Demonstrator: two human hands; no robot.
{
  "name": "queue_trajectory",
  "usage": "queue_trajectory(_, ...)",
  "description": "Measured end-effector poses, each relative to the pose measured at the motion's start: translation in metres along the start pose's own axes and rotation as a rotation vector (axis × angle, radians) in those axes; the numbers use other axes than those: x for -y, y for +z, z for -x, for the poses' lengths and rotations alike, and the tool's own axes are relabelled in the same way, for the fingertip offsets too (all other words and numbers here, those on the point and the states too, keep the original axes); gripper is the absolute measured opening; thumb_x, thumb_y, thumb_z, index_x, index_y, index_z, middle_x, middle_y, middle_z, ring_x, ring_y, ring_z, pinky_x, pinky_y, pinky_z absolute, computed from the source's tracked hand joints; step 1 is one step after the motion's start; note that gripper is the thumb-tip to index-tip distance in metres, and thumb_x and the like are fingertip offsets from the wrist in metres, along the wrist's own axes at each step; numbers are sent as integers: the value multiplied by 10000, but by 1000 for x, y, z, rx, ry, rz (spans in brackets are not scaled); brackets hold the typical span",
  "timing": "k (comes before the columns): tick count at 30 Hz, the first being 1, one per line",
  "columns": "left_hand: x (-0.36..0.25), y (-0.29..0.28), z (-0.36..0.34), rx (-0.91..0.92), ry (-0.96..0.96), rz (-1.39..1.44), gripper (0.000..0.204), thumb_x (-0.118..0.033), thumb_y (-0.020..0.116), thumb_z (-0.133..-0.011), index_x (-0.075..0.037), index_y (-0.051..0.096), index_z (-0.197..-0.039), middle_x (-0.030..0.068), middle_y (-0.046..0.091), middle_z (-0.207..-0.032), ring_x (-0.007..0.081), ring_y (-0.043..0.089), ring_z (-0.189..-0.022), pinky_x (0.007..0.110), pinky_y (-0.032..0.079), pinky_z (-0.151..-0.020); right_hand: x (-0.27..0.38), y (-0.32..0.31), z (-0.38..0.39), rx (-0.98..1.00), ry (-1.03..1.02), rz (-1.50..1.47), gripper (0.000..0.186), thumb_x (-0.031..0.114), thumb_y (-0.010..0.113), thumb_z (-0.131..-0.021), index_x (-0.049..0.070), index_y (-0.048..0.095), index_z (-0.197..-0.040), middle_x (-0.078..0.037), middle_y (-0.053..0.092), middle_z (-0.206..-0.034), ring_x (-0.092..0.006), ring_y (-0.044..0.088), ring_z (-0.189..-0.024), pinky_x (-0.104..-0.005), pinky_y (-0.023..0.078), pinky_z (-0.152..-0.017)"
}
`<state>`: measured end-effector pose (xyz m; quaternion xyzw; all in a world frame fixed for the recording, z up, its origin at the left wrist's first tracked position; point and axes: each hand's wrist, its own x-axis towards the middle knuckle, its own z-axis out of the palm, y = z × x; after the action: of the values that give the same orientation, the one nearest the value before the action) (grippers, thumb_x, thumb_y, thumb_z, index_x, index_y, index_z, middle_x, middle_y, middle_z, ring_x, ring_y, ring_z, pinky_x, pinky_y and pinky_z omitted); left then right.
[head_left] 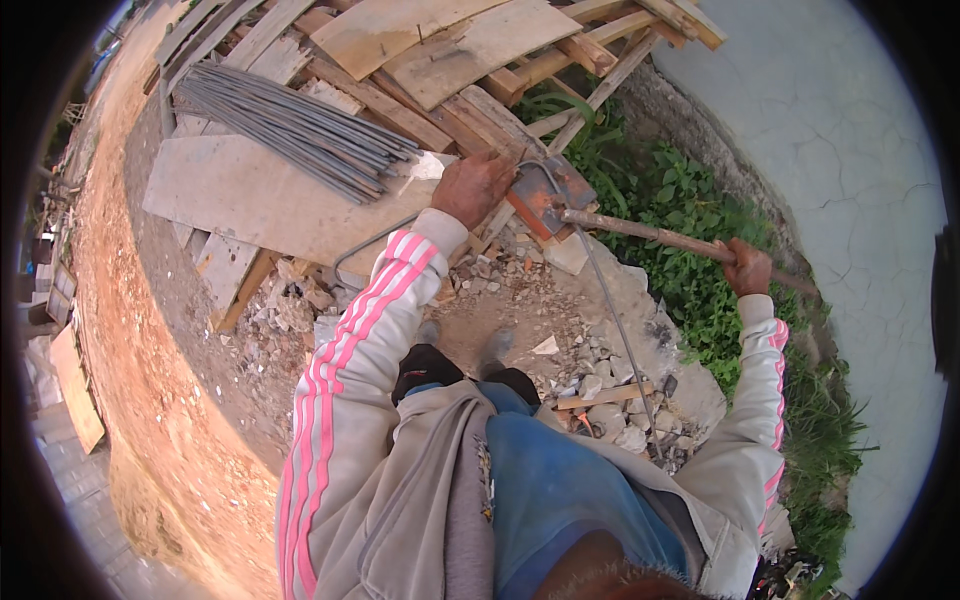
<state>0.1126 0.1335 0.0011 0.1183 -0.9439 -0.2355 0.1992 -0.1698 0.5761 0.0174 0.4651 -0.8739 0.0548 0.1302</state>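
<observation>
My right hand (748,268) is wrapped round a long, rust-brown bar (655,234), a lever whose far end meets a rusty orange metal bending block (545,205). A thin steel rod (607,290) curves over at this block and runs down toward the rubble near my body. My left hand (473,188) is closed at the block's left side, gripping what looks like the same rod. Left of my left sleeve, a rod with a hooked end (345,272) comes out from under the arm. Whether it joins the rod at the block is hidden.
A bundle of straight steel rods (300,130) lies on a wide board (245,190) at the left. Stacked planks (440,50) fill the back. Broken stones (610,420) lie by my feet, green plants (680,200) and a cracked concrete slab (830,120) at the right.
</observation>
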Motion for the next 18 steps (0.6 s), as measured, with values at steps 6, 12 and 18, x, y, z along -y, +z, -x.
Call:
queue_trajectory(6,4,1,0,5,25,25,162,-213,628,-930,-75,695,-982,178,646,-916,418,656,-840,520,529,-747,-69,-13,36,243,307,140,386,459,723,-892,84,654,-831,-195,655,-752,-433,656,-777,-525,507,-673)
queue_trajectory(12,9,6,1,-26,30,12,140,-204,626,-916,-83,691,-943,207,652,-899,438,648,-839,524,521,-739,-65,-9,65,162,456,224,489,534,589,-964,80,728,-850,-200,700,-850,-437,667,-816,-547,515,-714)
queue_trajectory(18,14,14,-2,-70,79,16,124,-192,633,-901,-76,676,-906,188,664,-864,427,657,-825,533,518,-730,-4,-19,160,118,610,245,400,472,662,-927,102,695,-778,-209,666,-739,-444,658,-732,-532,507,-665)
